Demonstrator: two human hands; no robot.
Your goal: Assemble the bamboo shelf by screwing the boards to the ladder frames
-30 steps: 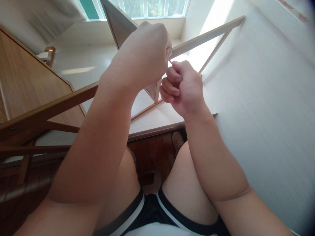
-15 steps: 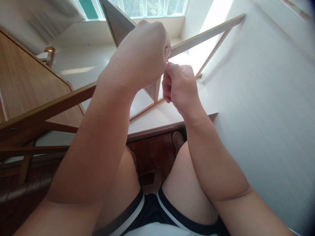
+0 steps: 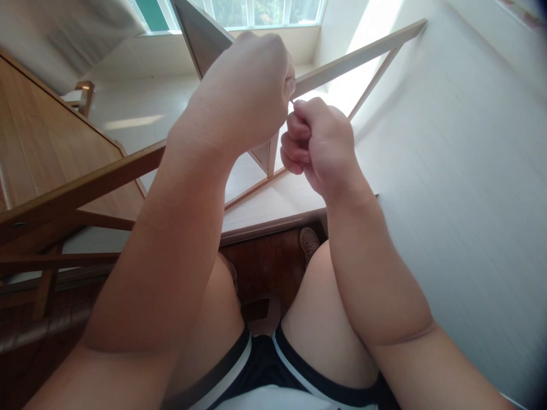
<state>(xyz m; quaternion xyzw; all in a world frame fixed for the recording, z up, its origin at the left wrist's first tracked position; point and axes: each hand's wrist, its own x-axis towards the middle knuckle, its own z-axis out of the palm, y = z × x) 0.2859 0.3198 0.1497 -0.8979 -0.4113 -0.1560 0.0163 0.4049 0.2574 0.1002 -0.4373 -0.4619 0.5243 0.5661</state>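
My left hand (image 3: 245,94) is closed in a fist at the long wooden rail (image 3: 363,59) of a frame, its back toward me. Its fingertips are hidden, so I cannot tell whether it grips the rail or something small. Just right of it and slightly lower, my right hand (image 3: 327,142) is closed, with thumb and forefinger pinched together. A thin dark sliver (image 3: 292,102) shows in the narrow gap between the two hands; its kind is too small to make out. Behind my left hand, a grey-brown panel (image 3: 204,40) stands tilted against the frame.
A wooden board (image 3: 51,136) stands at the left, with more wooden bars (image 3: 47,285) below it. A white wall (image 3: 448,171) rises close on the right. Windows (image 3: 265,12) and a pale curtain (image 3: 68,34) are at the back. My shoe (image 3: 308,242) rests on dark red-brown floor (image 3: 265,262).
My right hand has shifted slightly right and turned, so more of its curled fingers show. My left hand stays almost where it was.
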